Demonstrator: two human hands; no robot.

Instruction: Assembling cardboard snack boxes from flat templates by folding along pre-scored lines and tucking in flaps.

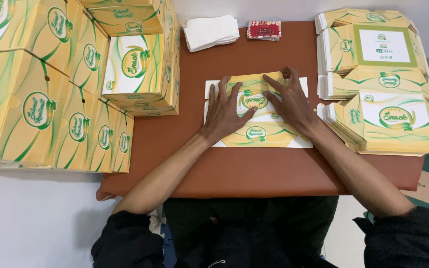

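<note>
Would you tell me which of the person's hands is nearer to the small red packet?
Right. The right hand lies just below the small red packet; the left hand rests farther down and left.

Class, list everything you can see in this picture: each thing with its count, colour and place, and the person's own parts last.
flat box blank: one, yellow, green and white, table centre, under both hands
table: one, brown, centre
assembled boxes: a stack, count unclear, yellow-green, left
flat blank piles: several piles, yellow-green, table's right side
white paper stack: one, far edge of table
red packet: one, beside the white stack
left hand: flat on the blank
right hand: flat on the blank, dark sleeve
</note>
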